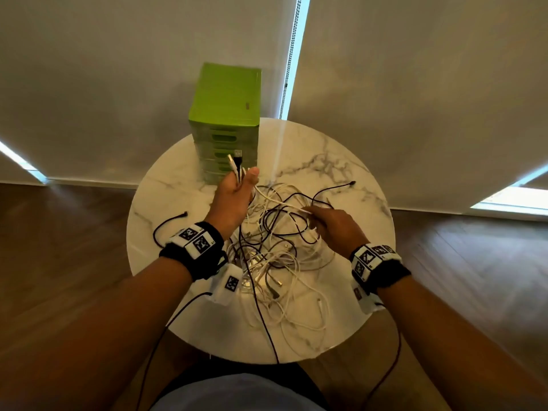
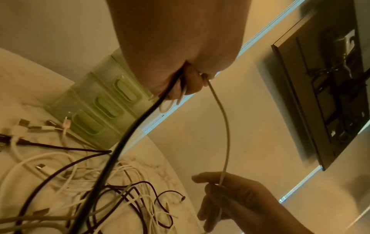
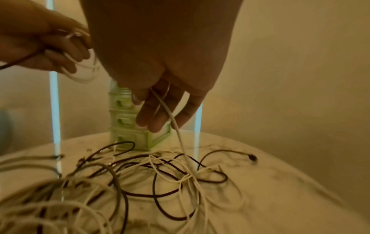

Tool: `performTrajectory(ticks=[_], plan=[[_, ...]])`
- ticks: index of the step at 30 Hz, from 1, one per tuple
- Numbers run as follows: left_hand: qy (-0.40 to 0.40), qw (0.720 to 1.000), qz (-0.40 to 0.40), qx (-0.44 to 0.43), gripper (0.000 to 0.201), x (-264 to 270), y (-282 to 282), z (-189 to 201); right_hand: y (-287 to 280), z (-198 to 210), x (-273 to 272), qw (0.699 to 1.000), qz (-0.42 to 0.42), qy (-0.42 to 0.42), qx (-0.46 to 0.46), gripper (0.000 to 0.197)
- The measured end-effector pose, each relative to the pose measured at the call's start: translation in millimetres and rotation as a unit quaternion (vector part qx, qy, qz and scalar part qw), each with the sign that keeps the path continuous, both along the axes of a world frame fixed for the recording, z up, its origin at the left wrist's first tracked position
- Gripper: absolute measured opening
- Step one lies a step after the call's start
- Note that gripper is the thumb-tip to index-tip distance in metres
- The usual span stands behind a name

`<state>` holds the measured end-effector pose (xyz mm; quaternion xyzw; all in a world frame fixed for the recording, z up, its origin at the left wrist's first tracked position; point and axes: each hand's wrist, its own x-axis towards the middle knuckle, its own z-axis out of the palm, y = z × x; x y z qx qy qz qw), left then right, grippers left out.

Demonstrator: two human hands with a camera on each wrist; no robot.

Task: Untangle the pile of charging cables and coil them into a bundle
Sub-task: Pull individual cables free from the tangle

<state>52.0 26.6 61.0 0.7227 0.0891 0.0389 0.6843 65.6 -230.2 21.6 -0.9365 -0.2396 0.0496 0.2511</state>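
A round marble table (image 1: 355,185) stands against the drawn blinds, with a green drawer unit (image 1: 225,114) at its far edge. Most of the tabletop, from the middle to the near rim, is taken up by the pile of charging cables (image 1: 272,262), white and black ones looped through each other, with a couple of black ends straying out to the left and far right.

The left hand (image 1: 234,191) is raised over the far side of the pile, clenched around several gathered plug ends that stick up from the fist, including a black cable (image 2: 128,134). From that fist a white cable (image 2: 226,134) runs across to the right hand (image 1: 332,226), which pinches it loosely between thumb and fingers just above the tangle.

I'd say they're mid-untangling, working one white lead free. Next the right hand likely needs to follow that lead down and draw it clear of the loops without tightening any knot.
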Motion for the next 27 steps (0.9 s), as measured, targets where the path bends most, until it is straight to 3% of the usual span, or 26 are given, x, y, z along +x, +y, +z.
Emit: performTrajectory(ticks=[4,7,12,16,20,22,25,27], plan=[[-0.003,0.999,-0.033,-0.007,0.029,1.4,-20.7,3.0,-7.2,17.3,-8.1,0.989,-0.024,0.051,0.134,0.033],[0.007,0.998,-0.057,-0.015,0.031,-1.9,-50.1,1.4,-3.0,38.0,-24.5,0.991,0.031,0.093,0.092,0.038],[0.022,0.990,-0.122,-0.065,0.037,-4.6,-94.9,-1.2,-23.6,48.5,-49.9,0.993,-0.033,0.074,0.084,0.027],[0.044,0.983,-0.148,-0.097,0.038,-5.5,-103.6,-2.1,-77.0,18.9,-61.4,0.990,-0.100,0.100,-0.004,0.029],[0.082,0.968,-0.162,-0.172,0.038,-8.6,-100.3,-4.9,-118.9,-29.8,-83.3,0.964,-0.139,0.204,-0.096,0.039],[0.117,0.960,-0.194,-0.163,0.039,-14.3,-100.2,-7.7,-122.4,-51.1,-99.4,0.951,-0.127,0.255,-0.122,0.037],[0.148,0.957,-0.229,-0.098,0.043,-24.9,-99.9,-18.3,-104.4,-66.3,-110.7,0.962,-0.098,0.214,-0.137,0.038],[0.156,0.958,-0.228,-0.082,0.044,-29.8,-101.1,-23.4,-78.1,-60.9,-110.1,0.979,-0.083,0.171,-0.075,0.056]])
